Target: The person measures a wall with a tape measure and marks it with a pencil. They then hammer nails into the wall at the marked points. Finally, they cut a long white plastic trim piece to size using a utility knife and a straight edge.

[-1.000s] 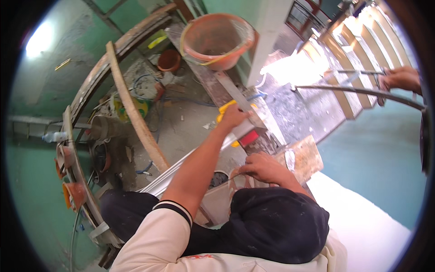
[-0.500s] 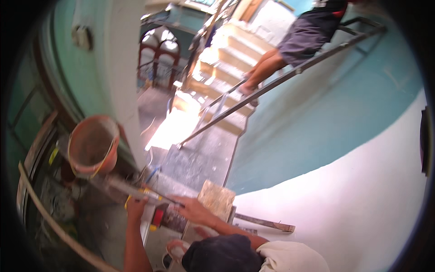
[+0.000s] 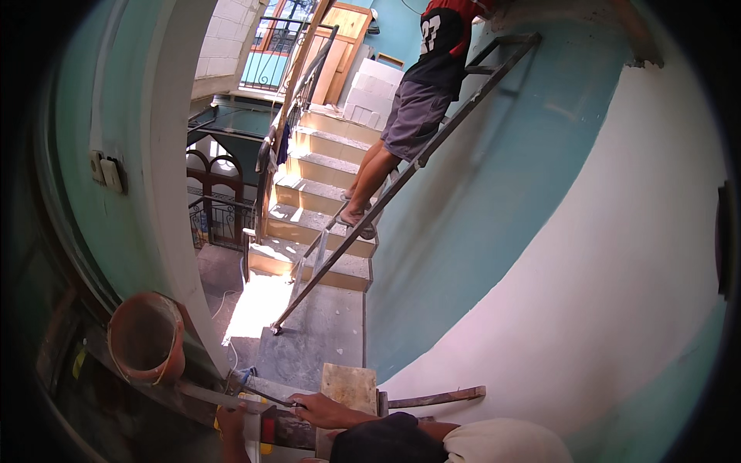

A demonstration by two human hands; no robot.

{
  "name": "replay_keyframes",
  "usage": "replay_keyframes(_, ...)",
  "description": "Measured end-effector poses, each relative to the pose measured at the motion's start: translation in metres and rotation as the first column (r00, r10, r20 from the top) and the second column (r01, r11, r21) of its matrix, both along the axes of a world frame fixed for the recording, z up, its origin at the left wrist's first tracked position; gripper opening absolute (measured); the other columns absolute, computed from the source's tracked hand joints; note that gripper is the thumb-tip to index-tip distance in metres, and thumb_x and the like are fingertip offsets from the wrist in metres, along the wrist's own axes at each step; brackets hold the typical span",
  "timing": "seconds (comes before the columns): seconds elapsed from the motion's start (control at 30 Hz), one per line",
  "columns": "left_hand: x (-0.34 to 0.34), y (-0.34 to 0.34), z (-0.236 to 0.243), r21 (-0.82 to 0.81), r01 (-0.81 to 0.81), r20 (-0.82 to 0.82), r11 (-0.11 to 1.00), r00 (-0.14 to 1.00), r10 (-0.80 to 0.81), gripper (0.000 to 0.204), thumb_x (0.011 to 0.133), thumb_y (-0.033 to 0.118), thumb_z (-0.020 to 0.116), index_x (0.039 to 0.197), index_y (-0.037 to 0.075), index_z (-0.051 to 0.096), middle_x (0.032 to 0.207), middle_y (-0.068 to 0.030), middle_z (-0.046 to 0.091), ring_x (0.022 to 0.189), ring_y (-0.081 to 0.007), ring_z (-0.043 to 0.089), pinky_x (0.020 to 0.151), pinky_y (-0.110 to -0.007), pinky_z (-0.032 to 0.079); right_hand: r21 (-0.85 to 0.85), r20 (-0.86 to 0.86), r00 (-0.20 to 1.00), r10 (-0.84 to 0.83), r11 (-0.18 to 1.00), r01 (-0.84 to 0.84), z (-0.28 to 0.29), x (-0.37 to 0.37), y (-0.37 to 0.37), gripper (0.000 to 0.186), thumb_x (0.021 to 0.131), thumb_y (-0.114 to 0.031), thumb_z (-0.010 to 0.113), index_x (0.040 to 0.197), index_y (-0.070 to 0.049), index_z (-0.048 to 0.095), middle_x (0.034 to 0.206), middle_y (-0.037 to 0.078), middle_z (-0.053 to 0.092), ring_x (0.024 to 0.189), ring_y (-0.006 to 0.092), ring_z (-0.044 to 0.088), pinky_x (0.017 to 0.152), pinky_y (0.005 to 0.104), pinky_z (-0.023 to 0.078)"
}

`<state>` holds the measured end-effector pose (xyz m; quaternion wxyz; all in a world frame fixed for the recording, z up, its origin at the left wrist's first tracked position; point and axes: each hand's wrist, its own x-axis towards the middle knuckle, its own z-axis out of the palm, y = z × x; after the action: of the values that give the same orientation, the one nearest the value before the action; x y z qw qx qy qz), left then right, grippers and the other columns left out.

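Neither my left hand nor my right hand is in view. The nearest hands are a co-worker's, at the lower edge, below a dark cap [image 3: 390, 438] and a cream-clad shoulder [image 3: 505, 441]. That person's right hand [image 3: 318, 410] grips a thin dark tool [image 3: 266, 394], its kind unclear. The co-worker's left hand [image 3: 231, 423] is at a long flat strip [image 3: 212, 396], beside a yellow part; its grip is partly hidden. Just right of these hands stands a worn board [image 3: 349, 386]. An orange-brown bucket [image 3: 145, 337] is to their left.
A second person [image 3: 421, 100] stands on a metal ladder [image 3: 401, 181] leaning along the teal wall [image 3: 494, 224]. Behind it, dusty stairs [image 3: 309, 193] rise beside a railing. A wooden strip [image 3: 436, 397] juts out at lower right. White-green door framing [image 3: 166, 177] bounds the left.
My view has tilted upward, so the bucket and the co-worker's hands sit lower and more of the person on the ladder shows. The co-worker still holds the dark tool.
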<state>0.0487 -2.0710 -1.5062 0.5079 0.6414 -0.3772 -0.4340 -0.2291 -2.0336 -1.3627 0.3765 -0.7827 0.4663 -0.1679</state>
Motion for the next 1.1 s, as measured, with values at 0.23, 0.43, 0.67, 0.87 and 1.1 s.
replay_keyframes(0.23, 0.004, 0.017, -0.013, -0.070, 0.005, -0.067, 0.998, 0.998, -0.009, 0.027, 0.082, 0.007, 0.080, 0.104, -0.006, 0.072, 0.093, -0.0103, 0.074, 0.082, -0.0179, 0.070, 0.075, -0.034, 0.054, 0.093, 0.160, 0.983, -0.089, 0.993, 0.075, 0.033, 0.016, 0.036, 0.036, 0.108, -0.026, 0.052, 0.136, -0.004, 0.059, 0.089, 0.015, 0.072, 0.082, 0.0252, 0.070, 0.078, 0.0382, 0.053)
replay_keyframes(0.43, -0.003, 0.046, -0.029, -0.049, 0.017, 0.006, 0.999, 1.000, -0.017, 0.027, 0.082, 0.008, 0.081, 0.104, -0.004, 0.073, 0.092, -0.0100, 0.074, 0.081, -0.0175, 0.069, 0.074, -0.035, 0.054, 0.081, 0.133, 0.987, -0.089, 0.994, 0.079, 0.011, 0.003, 0.050, 0.038, 0.109, -0.028, 0.053, 0.138, -0.003, 0.058, 0.087, 0.010, 0.072, 0.074, 0.0203, 0.067, 0.074, 0.0360, 0.053)
replay_keyframes(0.67, 0.040, 0.020, -0.042, -0.072, -0.004, -0.029, 0.997, 1.000, 0.002, 0.030, 0.084, 0.017, 0.081, 0.104, -0.003, 0.072, 0.094, -0.0107, 0.077, 0.086, -0.0194, 0.072, 0.076, -0.038, 0.055, 0.134, 0.151, 0.925, -0.348, 0.935, 0.330, -0.010, 0.049, 0.022, 0.034, 0.108, -0.030, 0.054, 0.133, -0.008, 0.062, 0.075, 0.008, 0.071, 0.061, 0.0149, 0.065, 0.059, 0.0336, 0.052)
replay_keyframes(0.87, 0.036, 0.036, -0.063, 0.088, 0.008, 0.052, 0.996, 0.999, -0.012, 0.038, 0.084, 0.024, 0.084, 0.107, -0.005, 0.074, 0.097, -0.0155, 0.077, 0.083, -0.0223, 0.073, 0.076, -0.036, 0.055, 0.346, 0.242, 0.920, -0.308, 0.914, 0.214, -0.122, 0.031, 0.016, 0.027, 0.110, -0.023, 0.050, 0.126, -0.003, 0.058, 0.075, 0.005, 0.066, 0.057, 0.0124, 0.060, 0.051, 0.0265, 0.047)
replay_keyframes(1.1, 0.037, 0.041, -0.041, 0.172, 0.011, 0.041, 0.985, 0.999, -0.019, 0.040, 0.086, 0.025, 0.083, 0.112, -0.005, 0.073, 0.101, -0.0136, 0.076, 0.087, -0.0193, 0.070, 0.080, -0.034, 0.055, -0.258, -0.063, 0.997, 0.040, 0.965, -0.055, -0.156, 0.047, -0.013, 0.023, 0.103, -0.012, 0.058, 0.123, -0.003, 0.060, 0.082, 0.021, 0.067, 0.076, 0.0405, 0.069, 0.069, 0.0474, 0.052)
